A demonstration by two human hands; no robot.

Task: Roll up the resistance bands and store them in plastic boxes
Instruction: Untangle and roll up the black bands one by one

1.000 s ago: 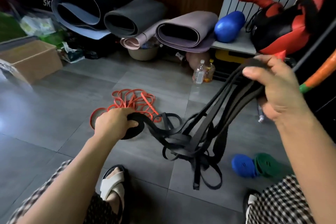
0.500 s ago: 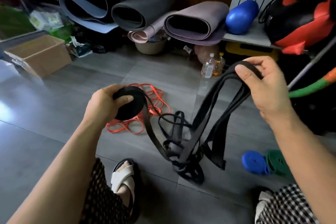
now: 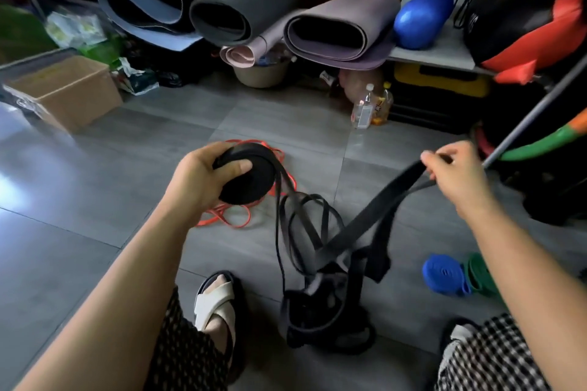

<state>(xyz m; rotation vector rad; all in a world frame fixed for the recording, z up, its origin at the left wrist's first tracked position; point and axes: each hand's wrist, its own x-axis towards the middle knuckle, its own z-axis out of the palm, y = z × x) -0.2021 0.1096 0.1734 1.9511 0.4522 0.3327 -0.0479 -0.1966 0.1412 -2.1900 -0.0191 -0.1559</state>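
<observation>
Both hands grasp: left hand (image 3: 203,178) grips black roll (image 3: 251,174); right hand (image 3: 457,171) pinches loose black band (image 3: 374,219).

Grey tiled floor (image 3: 95,200) bears orange bands (image 3: 228,220), cardboard box (image 3: 68,94).

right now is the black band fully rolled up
Partly: left hand grips a coil; the remaining black band hangs loose, tangled.

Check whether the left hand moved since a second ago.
Yes. The left hand rose from the near edge of the orange bands toward the far edge.
</observation>
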